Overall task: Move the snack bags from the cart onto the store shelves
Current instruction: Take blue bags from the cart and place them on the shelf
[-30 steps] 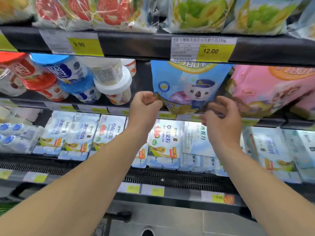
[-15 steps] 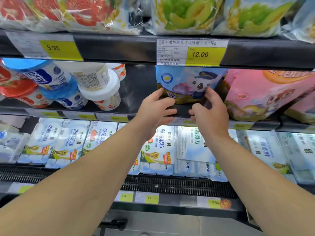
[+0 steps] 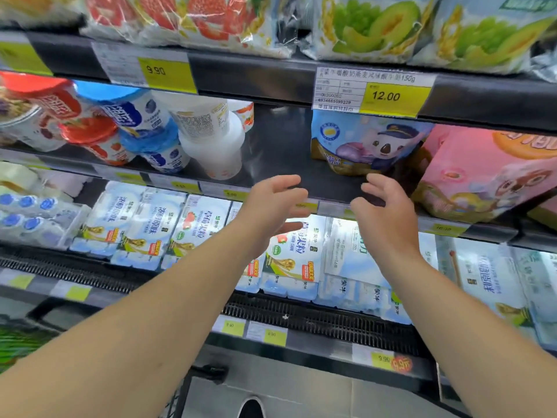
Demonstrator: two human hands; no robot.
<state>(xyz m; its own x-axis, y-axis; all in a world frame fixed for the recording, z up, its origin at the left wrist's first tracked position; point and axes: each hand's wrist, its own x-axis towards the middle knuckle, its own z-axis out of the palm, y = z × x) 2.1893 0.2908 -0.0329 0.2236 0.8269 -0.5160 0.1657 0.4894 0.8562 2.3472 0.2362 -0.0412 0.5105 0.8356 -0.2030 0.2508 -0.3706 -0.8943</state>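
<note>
Middle shelf (image 3: 280,164): it is carrying stacked yogurt cups (image 3: 168,137) on the left, the blue koala snack bag (image 3: 366,143) further right, and a pink snack bag (image 3: 488,173) touching it at the far right.
Top shelf: strawberry bags (image 3: 193,22) and melon bags (image 3: 422,28) are sitting above the price tags.
Lower shelf: yogurt multipacks (image 3: 144,227) are lying in rows.
Koala bag: it is standing upright, blue, showing a koala in a cap, just beneath the 12.00 price tag (image 3: 373,92).
Left hand (image 3: 271,206): it is hovering open, fingers spread, holding nothing.
Right hand (image 3: 382,209): it is hovering open just below the koala bag, not touching it.
</note>
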